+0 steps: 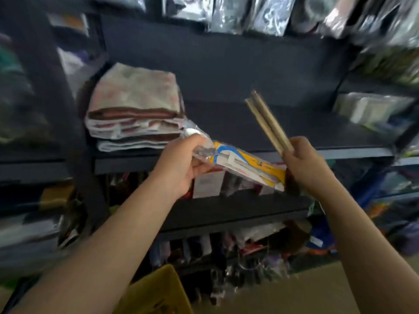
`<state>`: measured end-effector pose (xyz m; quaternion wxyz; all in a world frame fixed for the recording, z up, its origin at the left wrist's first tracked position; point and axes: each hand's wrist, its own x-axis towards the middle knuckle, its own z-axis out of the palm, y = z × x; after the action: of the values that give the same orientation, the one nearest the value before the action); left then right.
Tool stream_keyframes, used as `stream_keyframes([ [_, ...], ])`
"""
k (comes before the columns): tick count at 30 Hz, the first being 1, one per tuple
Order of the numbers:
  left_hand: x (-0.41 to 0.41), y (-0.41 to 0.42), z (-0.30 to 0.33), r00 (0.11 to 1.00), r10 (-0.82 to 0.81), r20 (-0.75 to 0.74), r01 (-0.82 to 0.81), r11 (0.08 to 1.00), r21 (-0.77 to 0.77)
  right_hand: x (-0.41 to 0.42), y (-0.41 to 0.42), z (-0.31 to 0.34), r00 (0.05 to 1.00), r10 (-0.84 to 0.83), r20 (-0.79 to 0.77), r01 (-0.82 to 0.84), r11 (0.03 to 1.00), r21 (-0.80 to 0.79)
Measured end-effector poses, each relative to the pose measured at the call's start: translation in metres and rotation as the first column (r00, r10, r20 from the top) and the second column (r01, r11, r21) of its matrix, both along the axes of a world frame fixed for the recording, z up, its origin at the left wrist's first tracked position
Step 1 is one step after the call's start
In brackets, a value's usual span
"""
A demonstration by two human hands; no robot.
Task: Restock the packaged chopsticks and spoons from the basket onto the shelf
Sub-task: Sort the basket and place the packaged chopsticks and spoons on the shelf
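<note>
Dark metal shelf (238, 155) is sitting straight ahead of both hands, its open deck running left to right. Far left on that deck, folded cloth stack (133, 109) is taking up the corner. Left hand (181, 164) is gripping a clear plastic packet (238, 164) with a yellow and blue card, fingers curled round its upper end; the packet's long axis is slanting down to the right, lower end nearly reaching the other wrist. Contents are blurred, probably a spoon or chopstick set. Right hand (303, 164) is holding a chopstick bundle (267, 123) by its lower end, fist closed round it, tips pointing up and left over the shelf lip. Bundle's tips are lying over the bare deck, so the right hand is nearer to placing; judging from this, the bundle needs turning flat along the deck before setting down. Cloth stack is crowding the left, leaving room in the middle and right. Bagged goods (371, 109) are sitting at the far right of the deck. Yellow basket (158, 291) is showing low in view, below the arms, well apart from both hands.
</note>
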<state>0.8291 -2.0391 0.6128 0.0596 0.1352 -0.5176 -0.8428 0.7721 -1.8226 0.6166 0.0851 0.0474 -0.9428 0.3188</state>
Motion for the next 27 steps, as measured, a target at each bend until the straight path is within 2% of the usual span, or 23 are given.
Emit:
stream_keyframes([
  [5,-0.105,0.060,0.024,0.994,0.104,0.034,-0.100,0.991,-0.088,-0.114,0.058,0.007,0.997,-0.067,0.032,0.062,0.989,0.134],
  [9,-0.168,0.087,0.023,0.987,0.121,0.102,-0.111,0.989,-0.101,-0.187,0.092,0.004,0.993,-0.114,0.033,0.096,0.935,0.342],
  [12,-0.199,0.104,0.017,0.984,0.105,0.142,-0.097,0.993,-0.066,-0.217,0.111,0.000,0.995,-0.096,0.036,0.070,0.892,0.447],
  [16,-0.231,0.124,0.012,0.985,0.055,0.165,-0.037,0.993,-0.109,-0.239,0.123,-0.008,0.999,-0.024,0.026,0.006,0.842,0.539],
  [21,-0.259,0.114,0.009,0.969,0.191,0.154,-0.137,0.942,-0.307,-0.258,0.142,-0.015,0.998,-0.044,0.044,0.009,0.805,0.594],
  [22,-0.262,0.109,0.009,0.957,0.247,0.150,-0.170,0.902,-0.396,-0.258,0.142,-0.017,0.998,-0.023,0.051,-0.010,0.816,0.578],
  [23,-0.263,0.105,0.009,0.938,0.317,0.143,-0.196,0.822,-0.534,-0.257,0.140,-0.019,0.999,0.014,0.041,-0.035,0.825,0.564],
  [24,-0.261,0.102,0.009,0.916,0.379,0.129,-0.188,0.692,-0.697,-0.253,0.134,-0.020,0.998,0.063,0.008,-0.057,0.833,0.550],
  [26,-0.249,0.098,0.008,0.931,0.362,0.040,-0.136,0.449,-0.883,-0.241,0.118,-0.021,0.982,0.173,-0.081,-0.114,0.870,0.479],
  [27,-0.242,0.095,0.007,0.950,0.313,0.000,-0.126,0.381,-0.916,-0.232,0.108,-0.020,0.969,0.220,-0.113,-0.156,0.898,0.411],
])
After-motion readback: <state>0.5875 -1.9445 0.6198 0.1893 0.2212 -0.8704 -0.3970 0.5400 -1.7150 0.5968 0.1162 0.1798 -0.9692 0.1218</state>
